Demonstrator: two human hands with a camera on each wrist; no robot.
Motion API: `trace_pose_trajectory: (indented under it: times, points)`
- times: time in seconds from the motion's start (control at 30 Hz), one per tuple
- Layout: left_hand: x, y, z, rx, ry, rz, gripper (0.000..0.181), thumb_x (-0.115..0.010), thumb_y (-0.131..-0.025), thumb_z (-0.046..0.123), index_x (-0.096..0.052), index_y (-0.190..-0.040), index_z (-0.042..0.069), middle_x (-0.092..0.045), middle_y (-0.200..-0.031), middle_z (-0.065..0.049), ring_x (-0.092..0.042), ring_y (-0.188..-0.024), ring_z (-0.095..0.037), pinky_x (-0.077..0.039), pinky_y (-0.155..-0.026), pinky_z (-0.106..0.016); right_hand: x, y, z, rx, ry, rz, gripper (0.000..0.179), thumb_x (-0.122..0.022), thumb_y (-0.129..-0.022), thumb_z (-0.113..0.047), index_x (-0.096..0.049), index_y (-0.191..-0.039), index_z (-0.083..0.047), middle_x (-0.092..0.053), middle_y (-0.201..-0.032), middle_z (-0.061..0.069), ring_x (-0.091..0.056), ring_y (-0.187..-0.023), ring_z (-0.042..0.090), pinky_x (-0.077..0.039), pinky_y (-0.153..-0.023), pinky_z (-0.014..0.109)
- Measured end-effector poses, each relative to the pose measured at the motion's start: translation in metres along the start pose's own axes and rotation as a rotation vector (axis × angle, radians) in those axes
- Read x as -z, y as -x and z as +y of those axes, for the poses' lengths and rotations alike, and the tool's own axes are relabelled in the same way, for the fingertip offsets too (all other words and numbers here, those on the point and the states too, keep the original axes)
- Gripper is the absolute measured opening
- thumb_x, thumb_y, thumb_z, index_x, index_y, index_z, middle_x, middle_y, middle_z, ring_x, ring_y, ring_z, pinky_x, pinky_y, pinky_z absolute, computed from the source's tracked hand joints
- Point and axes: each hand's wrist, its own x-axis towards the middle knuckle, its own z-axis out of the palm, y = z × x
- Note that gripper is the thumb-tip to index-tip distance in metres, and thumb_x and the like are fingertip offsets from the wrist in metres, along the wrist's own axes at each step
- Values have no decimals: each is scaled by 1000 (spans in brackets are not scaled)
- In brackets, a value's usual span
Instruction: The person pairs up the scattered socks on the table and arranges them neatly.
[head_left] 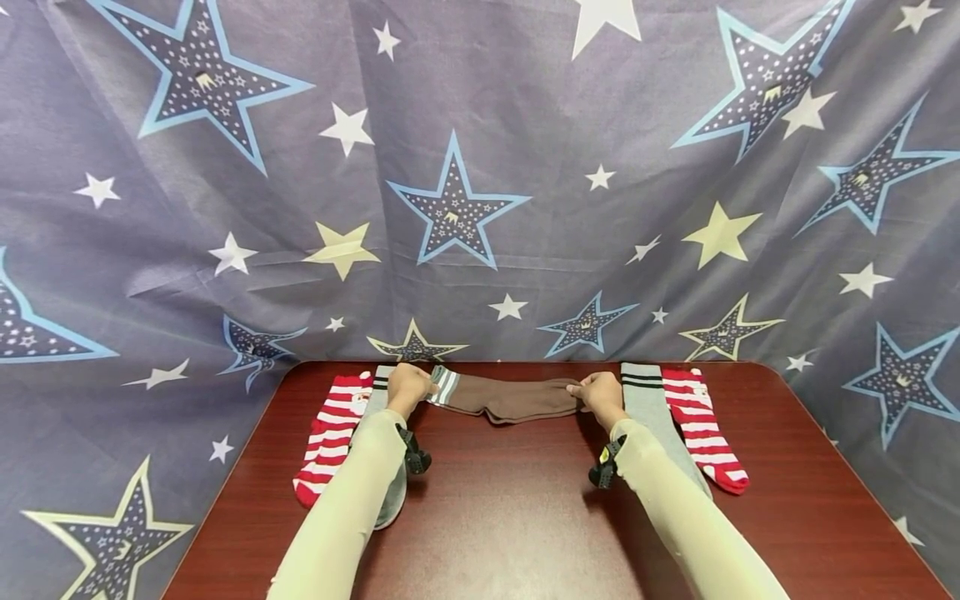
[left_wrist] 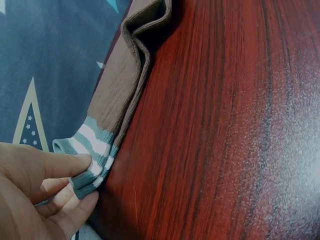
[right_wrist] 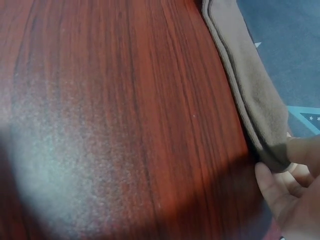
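Observation:
A pair of brown socks, one lying over the other, stretches crosswise near the table's back edge. Their cuff is blue-green with white stripes. My left hand pinches that cuff between thumb and fingers. At the opposite end, my right hand grips the brown toe. A bend shows at the heel, midway along. Beside my left hand lies a grey sock with a black-striped cuff, partly hidden under the forearm. Another grey sock lies beside my right hand.
Red-and-white striped socks lie on the outer sides, one at the left and one at the right. All rest on a dark red wooden table with rounded back corners. A star-patterned curtain hangs right behind its back edge.

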Motion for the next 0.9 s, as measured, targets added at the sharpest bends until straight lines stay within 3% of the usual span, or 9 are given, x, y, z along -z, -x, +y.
trace_pose_trajectory:
  times: [0.17,0.3,0.43,0.73,0.9]
  points:
    - [1,1,-1,-8,8,2,22,-85,-70,9,-80,-90,1,-77,-101,-17,-69,-99,-36,-57,-91,-44,1,3,1,3,-33,-2,22,-80,-89,-13,-68,-81,3,-68,-81,10,-72,-61,23,-62,-58,33]
    - [2,2,-2,-14,9,0,23,-85,-70,10,-80,-90,0,-77,-101,-18,-69,-98,-36,-57,-91,-44,1,5,1,-2,-82,-22,21,-75,-93,-12,-73,-91,8,-72,-102,23,-75,-71,28,-64,-63,35]
    - [2,4,-2,-8,16,-1,24,-85,-71,11,-79,-91,-1,-76,-101,-19,-69,-98,-37,-57,-91,-44,0,4,1,-19,-117,-40,22,-71,-95,-11,-74,-98,11,-68,-119,29,-75,-78,29,-64,-66,34]
    - [2,8,1,-3,41,-9,23,-83,-75,12,-79,-92,-2,-76,-100,-20,-68,-98,-37,-56,-91,-44,-1,2,4,-33,-138,-40,22,-70,-96,-11,-73,-98,11,-67,-119,28,-73,-92,35,-64,-66,34]
    - [2,11,2,-12,52,-4,20,-83,-76,11,-79,-89,-3,-76,-94,-19,-67,-91,-35,-56,-84,-40,2,2,4,-46,-182,-49,22,-69,-96,-9,-72,-99,13,-67,-119,28,-71,-98,36,-64,-68,35]
